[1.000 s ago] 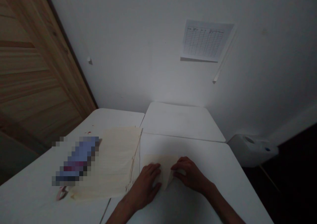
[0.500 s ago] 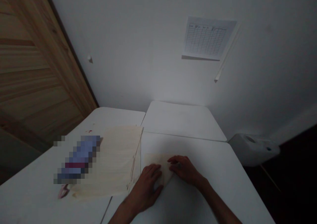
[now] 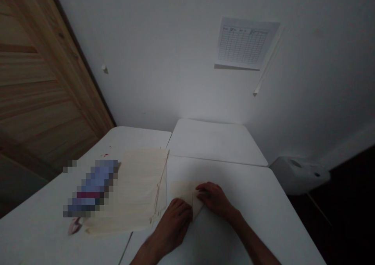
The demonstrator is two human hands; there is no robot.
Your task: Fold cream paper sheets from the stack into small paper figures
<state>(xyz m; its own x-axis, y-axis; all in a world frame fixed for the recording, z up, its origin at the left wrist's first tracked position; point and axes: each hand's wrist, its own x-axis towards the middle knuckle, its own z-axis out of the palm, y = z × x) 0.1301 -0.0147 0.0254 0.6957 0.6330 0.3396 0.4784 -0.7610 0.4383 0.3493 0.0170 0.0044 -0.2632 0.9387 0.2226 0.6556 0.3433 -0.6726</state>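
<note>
A small cream sheet of paper (image 3: 183,191) lies partly folded on the white table (image 3: 234,226) in front of me. My left hand (image 3: 174,224) lies on its near left part, fingers flat and together, pressing it down. My right hand (image 3: 212,198) rests on the folded right edge with the fingers curled onto the crease. To the left sits a stack of cream sheets (image 3: 140,187).
A blurred blue and red object (image 3: 90,187) lies left of the stack, with a small pink thing (image 3: 73,226) near it. A second white table (image 3: 213,140) stands behind against the wall. A wooden door (image 3: 38,81) is at left, a white appliance (image 3: 299,175) at right.
My right hand has slid left across the paper, folding its right side over. My left hand has drawn back a little toward me.
</note>
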